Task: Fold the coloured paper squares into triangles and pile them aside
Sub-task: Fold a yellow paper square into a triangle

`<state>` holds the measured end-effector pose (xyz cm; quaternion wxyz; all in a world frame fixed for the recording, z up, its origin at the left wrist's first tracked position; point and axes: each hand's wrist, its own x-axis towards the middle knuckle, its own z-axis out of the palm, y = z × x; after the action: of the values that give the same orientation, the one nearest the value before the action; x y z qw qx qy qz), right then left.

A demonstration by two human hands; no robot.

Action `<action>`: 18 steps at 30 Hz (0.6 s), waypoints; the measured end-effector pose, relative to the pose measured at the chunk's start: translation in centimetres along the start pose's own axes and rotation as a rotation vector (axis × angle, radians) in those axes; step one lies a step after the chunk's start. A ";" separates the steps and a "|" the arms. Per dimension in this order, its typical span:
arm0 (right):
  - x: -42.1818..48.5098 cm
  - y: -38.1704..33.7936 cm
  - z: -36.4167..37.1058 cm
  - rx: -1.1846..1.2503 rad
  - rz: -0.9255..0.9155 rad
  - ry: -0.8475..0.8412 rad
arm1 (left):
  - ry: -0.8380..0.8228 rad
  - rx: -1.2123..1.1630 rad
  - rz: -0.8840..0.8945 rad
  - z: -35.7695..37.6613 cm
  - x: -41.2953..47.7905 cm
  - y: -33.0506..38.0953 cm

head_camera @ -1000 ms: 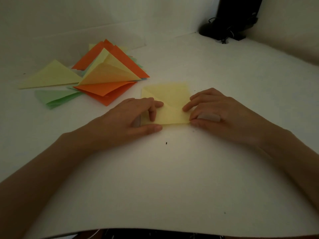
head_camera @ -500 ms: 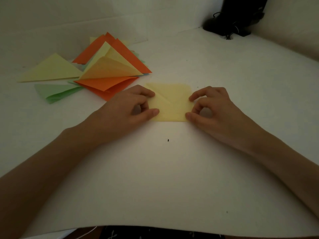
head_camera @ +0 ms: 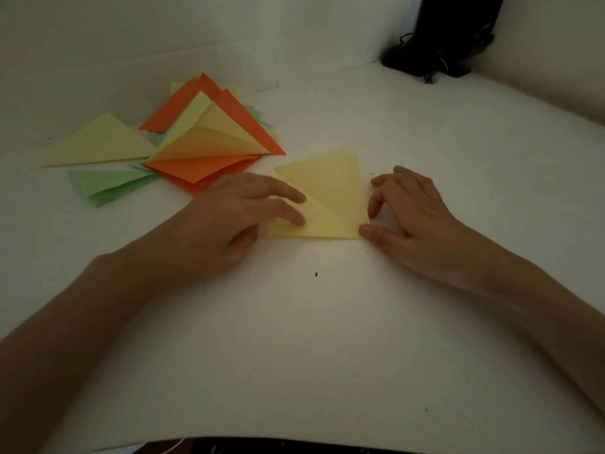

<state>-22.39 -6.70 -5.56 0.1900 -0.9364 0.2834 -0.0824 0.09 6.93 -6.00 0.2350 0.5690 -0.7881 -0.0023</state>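
- Both hands are down on the white table (head_camera: pixel 294 355), one on each side of the paper (head_camera: pixel 327 188).
- On the left side, the left hand (head_camera: pixel 235 217) lies palm down with its fingers stretched out flat. Two fingertips press on the left part of the paper. Half a second ago those fingers were curled at that edge, with thumb and forefinger closing on it.
- Opposite it, the right hand (head_camera: pixel 409 214) has loosened. Its fingers were bunched against the right edge and are now loosely curled just beside it, holding nothing.
- Only the right thumb tip sits at the near right corner, touching it. In this dim light I can't quite tell whether the forefinger touches the edge too.
- Between the hands the yellow paper lies with its near edge running straight from one to the other. One flap is folded over, along a diagonal crease from under the left fingertips down to the right thumb. It looks taller and more pointed than the low oblong of a moment ago.
- Behind the left hand is the pile (head_camera: pixel 203 142) of folded triangles, orange, yellow and green, where it was before. Its nearest orange sheet is just beside the knuckles.
- Far back on the right stands a black object (head_camera: pixel 442 37), and a dark speck (head_camera: pixel 316 274) lies just this side of the paper.
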 end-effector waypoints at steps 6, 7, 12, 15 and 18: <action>0.2 0.0 0.1 0.078 0.016 0.029 | -0.136 0.180 0.056 1.9 1.4 3.7; 0.3 0.1 0.1 0.073 0.010 0.031 | -0.158 0.197 0.045 2.1 1.5 3.8; 0.4 0.4 0.1 0.071 0.011 0.002 | -0.055 0.205 0.084 1.0 1.4 2.4; 0.3 0.3 -0.1 0.076 -0.029 0.014 | -0.007 0.157 0.075 -0.6 0.2 0.9; 0.5 0.1 0.0 0.084 -0.099 0.051 | -0.005 0.057 0.072 -0.9 0.0 0.6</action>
<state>-22.05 -7.05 -5.53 0.2174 -0.9381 0.2377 -0.1272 -0.11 7.35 -4.99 0.2165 0.5465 -0.8085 0.0272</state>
